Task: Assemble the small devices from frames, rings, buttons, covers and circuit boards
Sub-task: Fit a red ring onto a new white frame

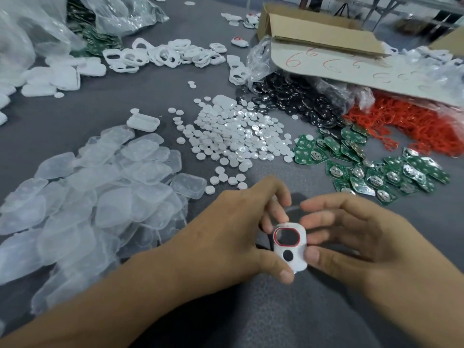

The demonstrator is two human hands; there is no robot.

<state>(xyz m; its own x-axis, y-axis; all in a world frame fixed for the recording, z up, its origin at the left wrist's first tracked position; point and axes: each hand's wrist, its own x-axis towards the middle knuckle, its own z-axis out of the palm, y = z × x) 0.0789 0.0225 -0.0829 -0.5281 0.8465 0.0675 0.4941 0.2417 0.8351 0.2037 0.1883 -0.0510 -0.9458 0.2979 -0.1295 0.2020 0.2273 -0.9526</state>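
Since the thin red ring [275, 236] already lines the large opening of the small white plastic frame [297, 264] at six o'clock, the ring step looks done. The left hand [233, 222] and right hand [356, 234] each close their grip on its edges. The next move likely calls for a round white button [233, 139] from the twelve o'clock heap. The grey table [175, 96] also bears green circuit boards [376, 172] at two and clear plastic covers [100, 187] at nine.
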